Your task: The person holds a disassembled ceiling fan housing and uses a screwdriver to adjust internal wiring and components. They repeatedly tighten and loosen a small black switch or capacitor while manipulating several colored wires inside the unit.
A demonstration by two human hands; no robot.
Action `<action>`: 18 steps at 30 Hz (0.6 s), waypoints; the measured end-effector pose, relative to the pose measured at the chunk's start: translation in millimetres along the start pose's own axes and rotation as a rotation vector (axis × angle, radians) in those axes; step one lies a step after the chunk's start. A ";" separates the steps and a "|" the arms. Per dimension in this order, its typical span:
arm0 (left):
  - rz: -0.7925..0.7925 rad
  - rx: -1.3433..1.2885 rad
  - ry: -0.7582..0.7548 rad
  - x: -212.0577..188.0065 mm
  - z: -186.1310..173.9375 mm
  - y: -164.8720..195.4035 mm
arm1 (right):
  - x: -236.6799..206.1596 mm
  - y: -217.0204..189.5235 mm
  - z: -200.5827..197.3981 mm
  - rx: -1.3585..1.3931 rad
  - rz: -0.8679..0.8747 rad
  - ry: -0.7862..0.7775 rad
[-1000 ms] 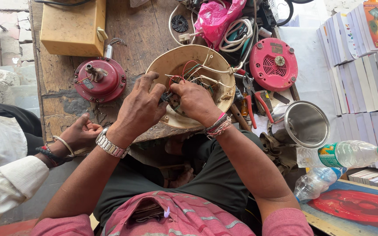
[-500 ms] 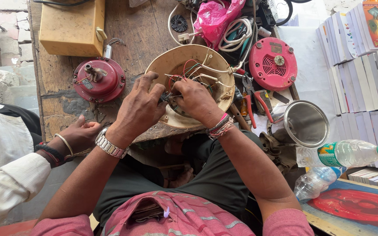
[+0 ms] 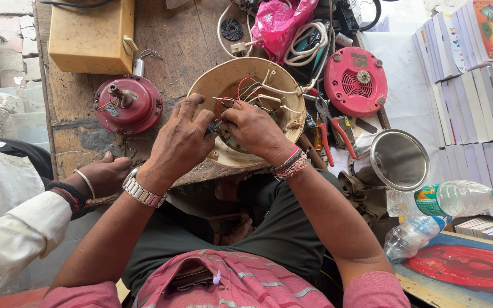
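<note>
1. The workbench (image 3: 184, 40) is rough, worn wood with a matt surface.
2. The round housing (image 3: 223, 85) looks like dull cream plastic, scuffed.
3. The steel cup (image 3: 399, 161) is shiny metal.
4. The two water bottles (image 3: 452, 197) are clear glossy plastic.
5. The bag (image 3: 278, 23) is thin pink plastic.

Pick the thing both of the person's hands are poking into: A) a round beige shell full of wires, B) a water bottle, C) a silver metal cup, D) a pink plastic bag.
A: the left hand and right hand meet inside the round beige shell, among its red and white wires; the other things lie apart from them.
</note>
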State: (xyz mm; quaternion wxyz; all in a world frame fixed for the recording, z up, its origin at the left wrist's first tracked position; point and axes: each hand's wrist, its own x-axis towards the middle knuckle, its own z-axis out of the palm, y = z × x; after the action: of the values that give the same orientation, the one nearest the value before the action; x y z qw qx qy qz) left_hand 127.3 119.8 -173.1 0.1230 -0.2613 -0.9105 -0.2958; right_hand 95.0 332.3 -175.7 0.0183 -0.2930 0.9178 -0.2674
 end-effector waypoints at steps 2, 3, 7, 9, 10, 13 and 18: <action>-0.004 0.002 -0.006 0.4 -0.5 0.2 | 0.6 0.5 1.0 -0.035 0.013 -0.031; -0.007 0.004 -0.009 0.6 -0.4 0.4 | 0.4 0.7 1.1 -0.045 0.009 -0.035; 0.018 0.034 0.013 2.7 -0.3 0.9 | -2.4 -0.1 -3.5 -0.007 0.008 -0.025; -0.016 0.022 -0.016 3.6 0.1 1.1 | -4.0 -2.8 -6.5 0.015 0.090 -0.049; -0.031 0.016 -0.031 4.1 0.3 1.2 | -4.6 -4.6 -7.8 0.025 0.132 -0.060; -0.034 0.012 -0.037 4.2 0.6 1.2 | -4.8 -11.1 -8.6 0.012 0.150 -0.023; 0.008 0.024 0.002 2.7 -0.2 -1.1 | -4.3 -13.4 -6.9 0.003 0.177 -0.046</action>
State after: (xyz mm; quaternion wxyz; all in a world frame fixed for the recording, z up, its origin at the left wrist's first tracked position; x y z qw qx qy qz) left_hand 124.4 120.0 -172.4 0.1282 -0.2630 -0.9128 -0.2849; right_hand 104.3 328.8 -163.6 0.0636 -0.2169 0.9389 -0.2594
